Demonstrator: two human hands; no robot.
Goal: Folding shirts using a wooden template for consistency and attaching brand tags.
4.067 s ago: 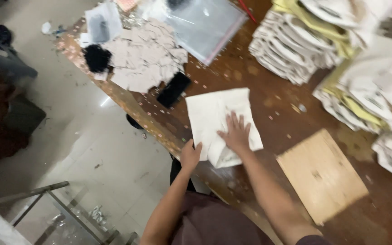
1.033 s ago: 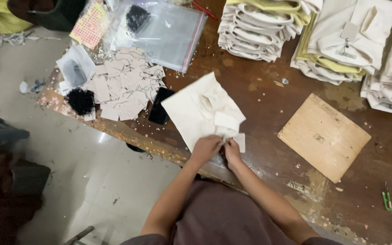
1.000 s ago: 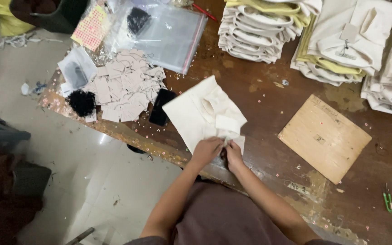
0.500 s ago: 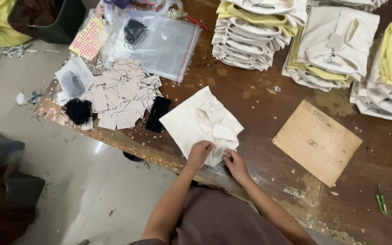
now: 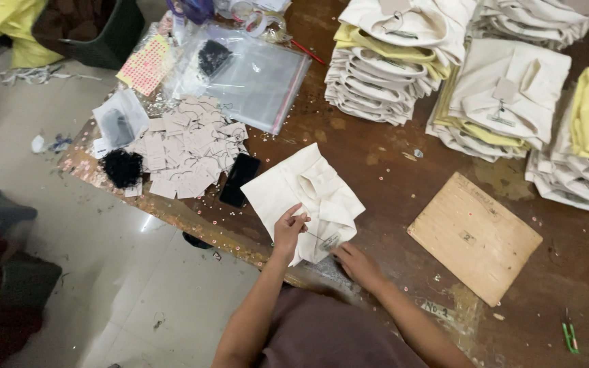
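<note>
A folded cream garment (image 5: 305, 194) lies on the brown wooden table (image 5: 390, 170) near its front edge. My left hand (image 5: 288, 230) rests on the garment's near part and pinches a thin dark string that runs to a small tag (image 5: 328, 241) on the cloth. My right hand (image 5: 356, 262) sits at the garment's near right corner, fingers pressed against the fabric beside the tag.
A black phone (image 5: 240, 179) lies left of the garment beside a heap of paper tags (image 5: 189, 153) and a black string bundle (image 5: 121, 167). Clear plastic bags (image 5: 253, 75) lie behind. Stacks of folded cream and yellow garments (image 5: 403, 61) fill the back. A wooden board (image 5: 475, 235) lies right.
The hands, earlier together at the garment's near corner, have drawn apart; the left now pulls a thin string up from the tag. The view has shifted slightly.
</note>
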